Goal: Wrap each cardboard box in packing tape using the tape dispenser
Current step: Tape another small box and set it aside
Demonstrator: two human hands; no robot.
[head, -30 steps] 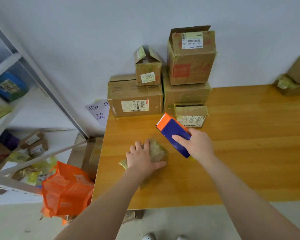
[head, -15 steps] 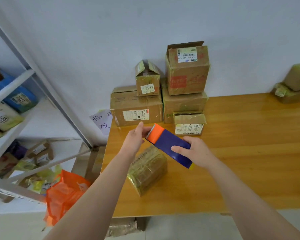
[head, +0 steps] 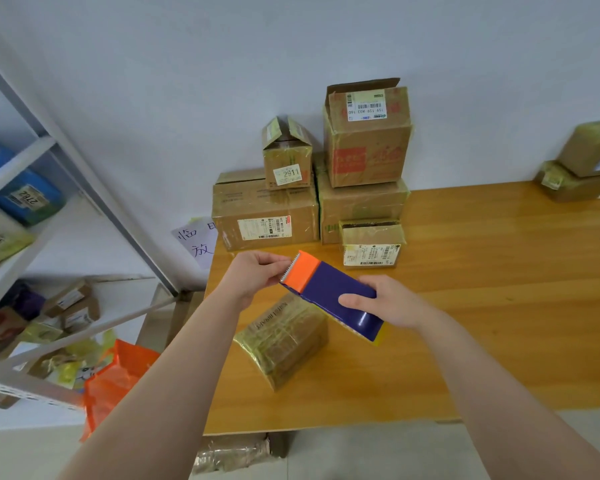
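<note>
Wood surface [head: 499,306] takes up the middle and right of the head view. A stack of cardboard boxes [head: 267,220] stands against the wall at twelve o'clock, and a second pile [head: 582,168] sits at two o'clock. Toward six o'clock from the hands, the small box [head: 284,341] lies on the surface. It is already glossy with tape and is set askew, with one corner pointing at six o'clock. The tape dispenser [head: 340,296] is held in the air just over the box's far end. Its long axis runs from four o'clock up to ten o'clock, orange toothed end leading. The right hand [head: 392,303] grasps the blue body at the four o'clock end, fingers curled round it. The left hand [head: 253,275] is at the ten o'clock end, fingers pinched together right at the serrated edge. They probably hold the loose tape end, though clear film is too faint to make out. The box lies below both hands, slightly nearer the left. Any tape drawn out would therefore have to come down toward six o'clock to reach it.
</note>
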